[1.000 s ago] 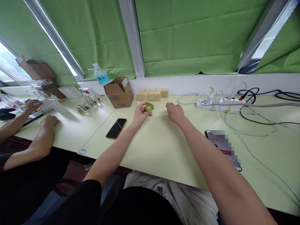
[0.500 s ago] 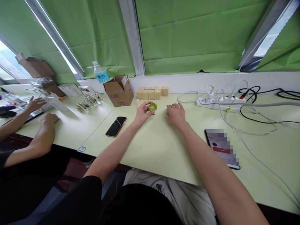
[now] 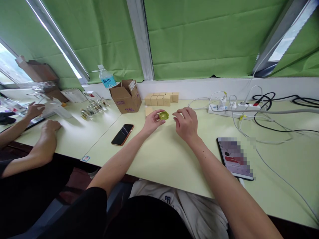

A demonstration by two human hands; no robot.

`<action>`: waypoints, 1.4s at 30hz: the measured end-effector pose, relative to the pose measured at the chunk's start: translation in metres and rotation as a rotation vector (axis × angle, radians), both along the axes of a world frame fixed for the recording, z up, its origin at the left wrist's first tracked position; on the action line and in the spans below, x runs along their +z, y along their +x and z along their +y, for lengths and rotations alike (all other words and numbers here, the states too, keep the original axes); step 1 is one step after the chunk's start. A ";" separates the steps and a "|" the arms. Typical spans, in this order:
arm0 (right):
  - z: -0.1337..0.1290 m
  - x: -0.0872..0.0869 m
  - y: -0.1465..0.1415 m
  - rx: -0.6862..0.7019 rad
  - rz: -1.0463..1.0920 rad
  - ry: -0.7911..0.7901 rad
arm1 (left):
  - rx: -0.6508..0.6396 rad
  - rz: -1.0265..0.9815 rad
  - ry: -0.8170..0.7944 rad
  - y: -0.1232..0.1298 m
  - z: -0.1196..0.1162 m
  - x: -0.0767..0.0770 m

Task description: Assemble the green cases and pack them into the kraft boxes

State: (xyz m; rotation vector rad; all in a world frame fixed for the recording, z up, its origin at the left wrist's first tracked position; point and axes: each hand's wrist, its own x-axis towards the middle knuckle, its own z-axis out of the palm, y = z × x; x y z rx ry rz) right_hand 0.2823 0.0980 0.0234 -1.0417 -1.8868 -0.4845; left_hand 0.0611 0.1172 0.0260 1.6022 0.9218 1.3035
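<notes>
From where I stand, the left hand (image 3: 151,121) grips a small olive-green piece (image 3: 163,115) by its left side, above the middle of the table (image 3: 164,159) and on the near side of the wooden blocks (image 3: 161,99). Its hollow face is turned up and toward the near side, but it looks too stubby for me to tell a long axis. Just right of it, apart, the right hand (image 3: 186,124) curls its fingers, and I can't tell whether they pinch anything.
</notes>
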 end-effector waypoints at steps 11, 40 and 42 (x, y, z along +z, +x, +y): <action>-0.023 0.004 -0.007 0.048 -0.056 0.075 | -0.231 0.150 0.043 0.013 -0.022 0.005; -0.026 0.003 -0.006 0.149 0.198 -0.177 | -0.231 0.020 0.023 0.008 -0.020 0.005; -0.024 0.002 -0.008 0.261 0.400 -0.293 | -0.200 -0.057 0.024 0.011 -0.020 0.003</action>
